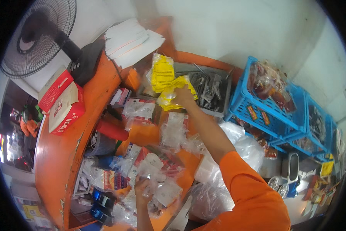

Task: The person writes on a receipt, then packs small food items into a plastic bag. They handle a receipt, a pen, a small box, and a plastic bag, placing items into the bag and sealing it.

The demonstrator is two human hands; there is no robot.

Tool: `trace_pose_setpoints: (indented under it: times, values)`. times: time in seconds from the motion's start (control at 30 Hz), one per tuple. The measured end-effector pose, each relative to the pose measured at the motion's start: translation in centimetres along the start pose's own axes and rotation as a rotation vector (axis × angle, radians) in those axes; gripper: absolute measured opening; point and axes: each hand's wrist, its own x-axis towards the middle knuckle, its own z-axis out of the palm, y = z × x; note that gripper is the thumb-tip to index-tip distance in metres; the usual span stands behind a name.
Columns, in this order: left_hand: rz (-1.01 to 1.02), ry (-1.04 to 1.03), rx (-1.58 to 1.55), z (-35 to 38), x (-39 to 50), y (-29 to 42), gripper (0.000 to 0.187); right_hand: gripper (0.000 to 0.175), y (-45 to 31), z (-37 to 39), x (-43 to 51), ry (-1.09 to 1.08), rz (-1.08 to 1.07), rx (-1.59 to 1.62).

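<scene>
My right hand (183,96) reaches to the back of the orange counter and lies on a yellow printed plastic packet (173,102); whether its fingers grip the packet is unclear. A second yellow packet (162,72) lies just behind. Right beside them, a grey tray (225,108) holds black wrapped items (204,86). Nearer to me, my left hand (143,187) has its fingers bent around crumpled clear plastic (152,184) among bagged papers and red packets (170,163).
Blue plastic baskets (277,118) with filled bags stand at right. A red cup (112,130), tape dispensers (102,205) and bagged stacks crowd the left. On the raised orange shelf (57,150) are a red-and-white box (66,111) and a black fan (71,52). White sheets (132,43) lie behind.
</scene>
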Motion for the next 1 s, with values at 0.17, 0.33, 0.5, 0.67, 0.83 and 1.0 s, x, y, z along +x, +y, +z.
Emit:
trace_pose_setpoints:
  times: [0.17,0.33,0.5,0.67,0.83,1.0]
  values:
    - [-0.073,0.054,-0.045,0.7,-0.6,-0.6,0.012,0.014,2.2,-3.4,3.3,0.445,-0.224,0.114]
    - [-0.129,-0.001,-0.058,0.8,-2.0,-1.7,0.015,0.022,-0.7,-10.8,4.9,0.496,-0.310,0.069]
    - [-0.175,-0.020,-0.052,0.4,-2.0,-1.2,0.017,0.046,-7.5,-9.6,9.4,0.268,-0.679,0.032]
    - [-0.207,-0.008,-0.065,0.1,-1.3,-0.2,0.015,0.080,-7.4,-7.2,7.0,0.042,-0.151,0.127]
    - [-0.221,-0.026,-0.048,0.0,-1.2,0.1,0.016,0.121,-9.1,-0.6,3.4,0.026,-0.163,-0.404]
    - [-0.225,-0.028,-0.023,0.1,-1.3,0.1,0.014,0.086,-5.7,-0.7,7.3,0.473,-0.626,-0.538]
